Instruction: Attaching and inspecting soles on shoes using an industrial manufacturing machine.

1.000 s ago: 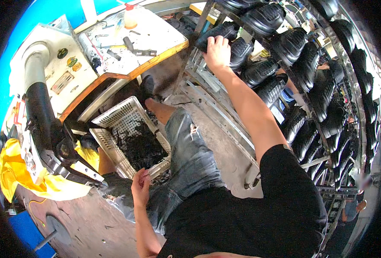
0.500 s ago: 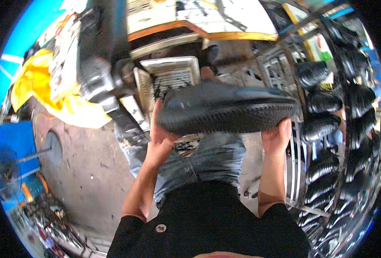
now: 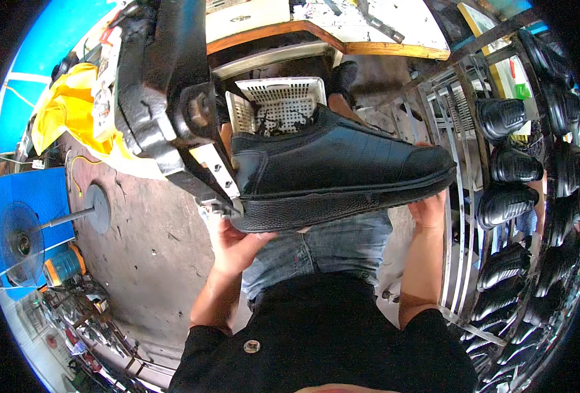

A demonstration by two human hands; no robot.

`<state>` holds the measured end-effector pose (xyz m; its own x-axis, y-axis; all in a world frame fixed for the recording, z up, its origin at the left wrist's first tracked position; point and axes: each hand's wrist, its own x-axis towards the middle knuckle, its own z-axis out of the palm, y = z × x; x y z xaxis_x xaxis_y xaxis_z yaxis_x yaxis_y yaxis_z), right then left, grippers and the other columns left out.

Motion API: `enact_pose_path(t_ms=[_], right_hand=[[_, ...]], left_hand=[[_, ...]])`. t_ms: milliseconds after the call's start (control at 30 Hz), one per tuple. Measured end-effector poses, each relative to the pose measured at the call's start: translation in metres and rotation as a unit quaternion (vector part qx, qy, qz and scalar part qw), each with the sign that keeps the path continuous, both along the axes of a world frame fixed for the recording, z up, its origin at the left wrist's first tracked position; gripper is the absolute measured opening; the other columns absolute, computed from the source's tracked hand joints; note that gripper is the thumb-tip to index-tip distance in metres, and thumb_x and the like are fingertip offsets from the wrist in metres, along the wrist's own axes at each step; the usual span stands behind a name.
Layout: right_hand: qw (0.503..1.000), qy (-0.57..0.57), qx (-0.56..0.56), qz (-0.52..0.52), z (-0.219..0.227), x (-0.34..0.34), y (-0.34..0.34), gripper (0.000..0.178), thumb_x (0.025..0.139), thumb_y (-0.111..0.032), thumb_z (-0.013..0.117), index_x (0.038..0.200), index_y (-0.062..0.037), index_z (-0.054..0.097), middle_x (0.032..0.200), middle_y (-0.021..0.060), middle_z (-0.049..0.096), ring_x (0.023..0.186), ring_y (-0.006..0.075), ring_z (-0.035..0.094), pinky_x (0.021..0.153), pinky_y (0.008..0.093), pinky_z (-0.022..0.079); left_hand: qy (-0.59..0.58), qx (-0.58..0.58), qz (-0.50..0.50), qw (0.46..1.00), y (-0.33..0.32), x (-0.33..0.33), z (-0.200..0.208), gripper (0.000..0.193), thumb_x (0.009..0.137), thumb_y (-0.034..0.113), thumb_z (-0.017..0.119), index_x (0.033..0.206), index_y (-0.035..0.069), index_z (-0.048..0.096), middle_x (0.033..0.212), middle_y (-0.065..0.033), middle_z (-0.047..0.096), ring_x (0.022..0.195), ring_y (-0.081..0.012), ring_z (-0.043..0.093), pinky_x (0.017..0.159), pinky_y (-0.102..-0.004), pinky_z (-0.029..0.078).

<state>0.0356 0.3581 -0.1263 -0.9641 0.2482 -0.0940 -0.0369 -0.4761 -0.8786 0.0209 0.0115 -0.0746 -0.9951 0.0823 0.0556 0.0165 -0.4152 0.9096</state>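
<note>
A black leather shoe lies lengthwise across my view, its heel to the left and its toe to the right. My left hand grips the heel end from below, the thumb along the sole's edge and part of the fingers hidden. At the toe my right hand holds from underneath, most of its fingers behind the shoe. Beside the heel, the black machine ends in a small metal head. That head appears to touch the sole's edge at the heel, just above my left hand.
A white plastic basket with black scraps stands beyond the shoe. Racks of black shoes rise close on the right. A wood-edged table is at the far side. On the left are a yellow cloth and a fan.
The shoe has rolled so its upper and side wall show instead of the treaded sole. Its heel now sits at the machine's metal head. My left hand sits lower in view.
</note>
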Motion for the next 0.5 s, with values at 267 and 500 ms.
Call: enact_pose_path(t_ms=[267,500], right_hand=[[0.991,0.060,0.115,0.036,0.031,-0.016,-0.003,0.069,0.088,-0.030,0.074,0.142,-0.0004,0.044,0.133,0.0159,0.060,0.121,0.0273,0.060,0.106,0.0407,0.048],[0.979,0.086,0.156,0.098,0.059,-0.039,-0.044,0.076,0.071,-0.016,0.082,0.136,0.0000,0.048,0.132,0.0176,0.061,0.121,0.0272,0.060,0.106,0.0407,0.047]], left_hand=[[-0.060,0.031,0.094,0.993,-0.021,0.007,-0.044,0.073,0.074,-0.014,0.077,0.139,0.004,0.049,0.128,-0.0119,0.065,0.109,-0.0213,0.067,0.093,-0.0377,0.056],[-0.062,0.199,0.065,0.976,-0.053,0.000,-0.050,0.101,0.077,-0.005,0.079,0.159,0.021,0.025,0.138,-0.0083,0.053,0.120,-0.0258,0.059,0.096,-0.0438,0.055]])
